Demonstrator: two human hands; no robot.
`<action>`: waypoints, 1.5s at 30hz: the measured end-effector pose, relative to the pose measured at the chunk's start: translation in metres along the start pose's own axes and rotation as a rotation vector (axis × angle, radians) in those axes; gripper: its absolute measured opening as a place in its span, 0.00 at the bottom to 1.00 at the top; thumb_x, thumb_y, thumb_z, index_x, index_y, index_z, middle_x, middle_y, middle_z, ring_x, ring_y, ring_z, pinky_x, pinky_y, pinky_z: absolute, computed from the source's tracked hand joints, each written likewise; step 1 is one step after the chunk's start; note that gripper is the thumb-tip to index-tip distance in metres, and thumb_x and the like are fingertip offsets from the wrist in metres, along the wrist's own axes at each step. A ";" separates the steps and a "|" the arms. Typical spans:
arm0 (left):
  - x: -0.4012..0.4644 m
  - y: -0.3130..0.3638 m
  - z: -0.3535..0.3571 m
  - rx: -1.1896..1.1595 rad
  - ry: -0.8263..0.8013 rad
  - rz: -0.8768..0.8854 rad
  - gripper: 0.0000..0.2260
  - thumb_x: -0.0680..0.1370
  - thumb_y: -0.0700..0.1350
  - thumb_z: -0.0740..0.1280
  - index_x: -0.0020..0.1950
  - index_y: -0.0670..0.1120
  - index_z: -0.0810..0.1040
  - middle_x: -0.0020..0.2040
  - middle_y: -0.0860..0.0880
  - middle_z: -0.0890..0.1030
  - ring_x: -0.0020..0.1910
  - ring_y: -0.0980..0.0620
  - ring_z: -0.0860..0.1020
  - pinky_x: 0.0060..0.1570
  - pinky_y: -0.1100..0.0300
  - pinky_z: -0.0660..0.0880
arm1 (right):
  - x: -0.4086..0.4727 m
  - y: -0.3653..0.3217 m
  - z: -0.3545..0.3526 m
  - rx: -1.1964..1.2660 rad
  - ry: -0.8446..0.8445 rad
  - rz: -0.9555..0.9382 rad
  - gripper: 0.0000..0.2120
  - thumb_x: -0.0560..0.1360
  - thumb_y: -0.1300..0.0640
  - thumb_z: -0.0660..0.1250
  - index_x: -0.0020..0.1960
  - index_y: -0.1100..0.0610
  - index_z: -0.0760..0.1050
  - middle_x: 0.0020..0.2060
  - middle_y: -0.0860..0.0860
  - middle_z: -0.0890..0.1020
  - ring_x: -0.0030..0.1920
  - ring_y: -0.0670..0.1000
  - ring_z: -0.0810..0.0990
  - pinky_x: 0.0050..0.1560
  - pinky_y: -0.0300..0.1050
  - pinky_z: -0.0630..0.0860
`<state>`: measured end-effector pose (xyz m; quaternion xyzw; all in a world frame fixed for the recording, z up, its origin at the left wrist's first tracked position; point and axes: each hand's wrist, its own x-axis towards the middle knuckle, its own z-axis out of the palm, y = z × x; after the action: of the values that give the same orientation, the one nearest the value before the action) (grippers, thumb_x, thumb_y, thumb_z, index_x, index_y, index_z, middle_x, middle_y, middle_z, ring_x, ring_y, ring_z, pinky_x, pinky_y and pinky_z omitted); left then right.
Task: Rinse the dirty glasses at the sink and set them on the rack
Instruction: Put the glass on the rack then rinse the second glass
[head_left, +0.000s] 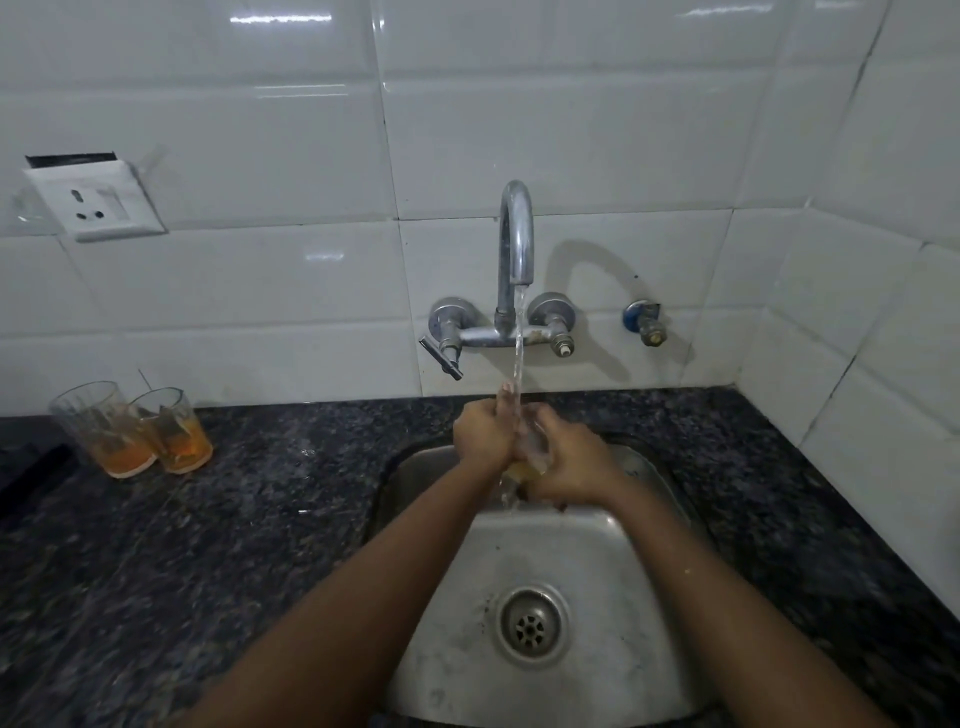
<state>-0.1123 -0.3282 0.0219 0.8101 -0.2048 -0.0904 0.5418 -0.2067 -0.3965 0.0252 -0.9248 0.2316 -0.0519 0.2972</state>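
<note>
Both hands, left hand (483, 434) and right hand (569, 462), grip a glass (535, 447) between curled fingers, above the sink (597, 551).

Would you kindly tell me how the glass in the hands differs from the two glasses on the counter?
The held glass is under the running water, gripped by the left hand and right hand; the counter glasses stand untouched, upright, holding orange residue. The held one looks mostly clear. All are clear tumblers.
</note>
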 end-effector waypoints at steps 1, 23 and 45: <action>-0.001 -0.003 -0.003 -0.122 -0.050 -0.004 0.23 0.80 0.55 0.57 0.41 0.37 0.79 0.37 0.38 0.81 0.38 0.42 0.80 0.42 0.52 0.76 | -0.004 0.007 -0.007 0.303 -0.100 0.027 0.39 0.62 0.56 0.77 0.69 0.52 0.62 0.58 0.56 0.78 0.53 0.58 0.80 0.51 0.55 0.79; -0.001 0.001 -0.014 0.227 -0.343 0.121 0.17 0.81 0.49 0.57 0.37 0.41 0.75 0.35 0.41 0.79 0.37 0.42 0.80 0.46 0.50 0.79 | -0.035 -0.008 0.037 -0.116 0.195 0.113 0.38 0.64 0.56 0.75 0.68 0.59 0.60 0.56 0.57 0.77 0.53 0.58 0.79 0.46 0.46 0.74; 0.000 0.011 -0.035 -0.120 -0.404 0.182 0.18 0.81 0.45 0.59 0.34 0.38 0.75 0.26 0.47 0.75 0.21 0.58 0.72 0.27 0.67 0.72 | -0.019 0.013 0.012 1.049 -0.167 0.202 0.33 0.64 0.61 0.75 0.65 0.61 0.66 0.47 0.60 0.82 0.40 0.57 0.83 0.37 0.50 0.80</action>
<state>-0.1019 -0.3025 0.0458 0.7202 -0.3757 -0.2132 0.5428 -0.2261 -0.3905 0.0092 -0.6265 0.2381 -0.0583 0.7399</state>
